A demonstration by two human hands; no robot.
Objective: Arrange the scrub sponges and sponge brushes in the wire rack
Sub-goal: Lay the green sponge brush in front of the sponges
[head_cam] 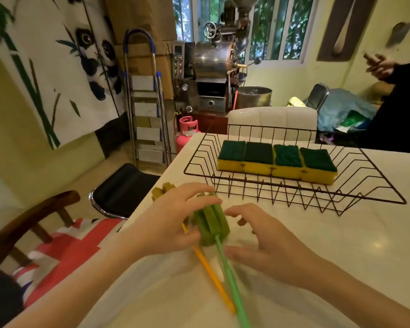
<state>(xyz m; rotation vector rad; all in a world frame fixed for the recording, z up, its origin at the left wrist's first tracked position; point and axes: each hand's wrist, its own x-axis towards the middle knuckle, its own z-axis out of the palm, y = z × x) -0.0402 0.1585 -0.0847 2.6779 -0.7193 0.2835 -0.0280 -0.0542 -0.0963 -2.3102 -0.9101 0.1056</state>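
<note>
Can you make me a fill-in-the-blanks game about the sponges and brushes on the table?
1. The wire rack holds ____ scrub sponges in a row.
2. The left hand grips the brush with the ____ sponge head.
3. The other brush has a ____ handle.
4. The right hand is ____, holding nothing.

Missing words: four; green; yellow; open
</note>
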